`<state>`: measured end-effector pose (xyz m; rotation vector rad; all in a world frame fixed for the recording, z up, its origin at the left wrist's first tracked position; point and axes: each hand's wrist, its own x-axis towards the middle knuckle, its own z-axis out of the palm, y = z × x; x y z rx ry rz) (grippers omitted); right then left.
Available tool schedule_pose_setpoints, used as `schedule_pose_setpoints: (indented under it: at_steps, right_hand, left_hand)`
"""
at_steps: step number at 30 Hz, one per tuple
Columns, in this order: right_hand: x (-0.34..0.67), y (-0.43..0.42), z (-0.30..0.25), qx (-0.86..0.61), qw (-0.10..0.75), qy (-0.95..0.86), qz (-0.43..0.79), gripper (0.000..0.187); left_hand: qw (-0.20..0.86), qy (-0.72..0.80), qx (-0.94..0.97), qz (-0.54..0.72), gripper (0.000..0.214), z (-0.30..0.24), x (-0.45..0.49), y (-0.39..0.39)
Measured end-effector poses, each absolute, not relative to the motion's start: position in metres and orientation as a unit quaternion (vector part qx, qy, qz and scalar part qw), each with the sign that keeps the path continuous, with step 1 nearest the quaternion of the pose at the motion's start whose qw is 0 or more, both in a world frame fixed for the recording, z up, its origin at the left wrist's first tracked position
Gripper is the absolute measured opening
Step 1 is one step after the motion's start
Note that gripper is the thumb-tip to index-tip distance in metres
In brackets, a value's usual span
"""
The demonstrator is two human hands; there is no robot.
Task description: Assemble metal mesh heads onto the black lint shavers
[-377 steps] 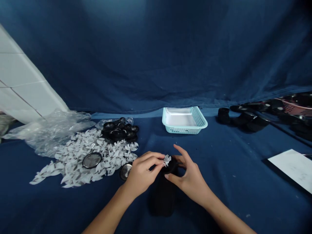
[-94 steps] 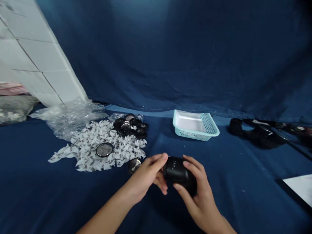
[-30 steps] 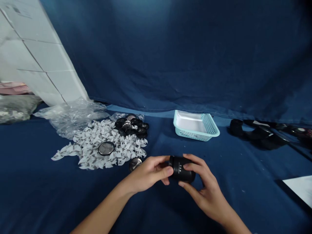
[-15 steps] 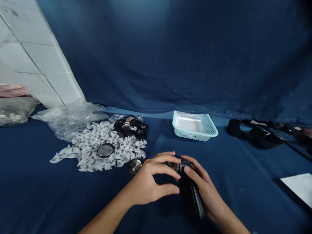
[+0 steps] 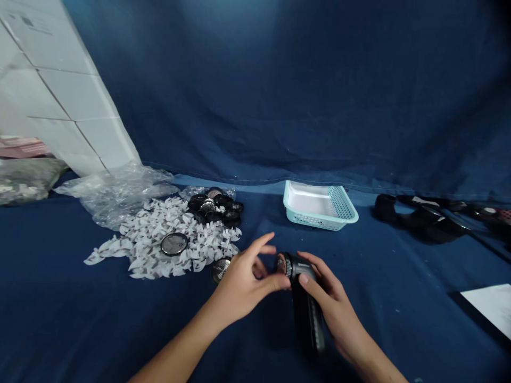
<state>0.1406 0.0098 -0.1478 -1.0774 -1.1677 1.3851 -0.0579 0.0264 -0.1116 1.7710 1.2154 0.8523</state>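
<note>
A black fabric shaver point(image 5: 305, 303), a handheld device with a round ribbed collar and a coppery round face, is tilted with its head towards the left. My right hand point(image 5: 333, 298) wraps round its body from the right, thumb near the neck. At the head's left side is my left hand point(image 5: 243, 282), fingers apart and bent, its thumb tip at the lower edge of the head. Just behind that hand lies a round perforated metal disc point(image 5: 219, 269), partly covered. Another black-rimmed disc point(image 5: 174, 244) rests on a heap of small white plastic pieces point(image 5: 147, 229).
Several black-rimmed mesh caps point(image 5: 215, 205) are piled behind the white pieces, beside a clear plastic bag point(image 5: 120, 191). A light blue basket point(image 5: 315, 221) stands at the back. Black items point(image 5: 423, 221) and a white sheet point(image 5: 489, 306) lie to the right.
My left hand has loosened from around the shaver's head and drawn a little left, its fingers lifting. The coppery face now shows more. My right hand keeps its grip.
</note>
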Motion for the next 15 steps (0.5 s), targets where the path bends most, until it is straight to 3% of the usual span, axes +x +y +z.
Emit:
schedule_pose_setpoints:
  at_steps: [3,4,7,12,15]
  right_hand:
    - [0.1404,0.0102,-0.1497,-0.453,0.492,-0.514,0.538,0.041]
    - [0.1406,0.0106,-0.1506,-0.462,0.492,-0.516,0.527,0.042]
    - [0.1414,0.0123,-0.1538,-0.475,0.495,-0.515,0.514,0.044]
    - [0.1414,0.0125,-0.1560,-0.475,0.485,-0.536,0.502,0.046]
    - [0.1412,0.0116,-0.1545,-0.476,0.493,-0.521,0.509,0.044]
  left_hand:
    - [0.403,0.498,0.713,0.285,0.051,-0.1102,-0.0572,0.0259]
    - [0.399,0.471,0.734,0.283,0.053,-0.1099,-0.0571,0.0255]
    - [0.396,0.422,0.756,0.306,0.089,-0.1103,-0.0576,0.0250]
    - [0.420,0.486,0.714,0.278,0.054,-0.1112,-0.0592,0.0268]
    - [0.403,0.441,0.746,0.294,0.076,-0.1118,-0.0594,0.0272]
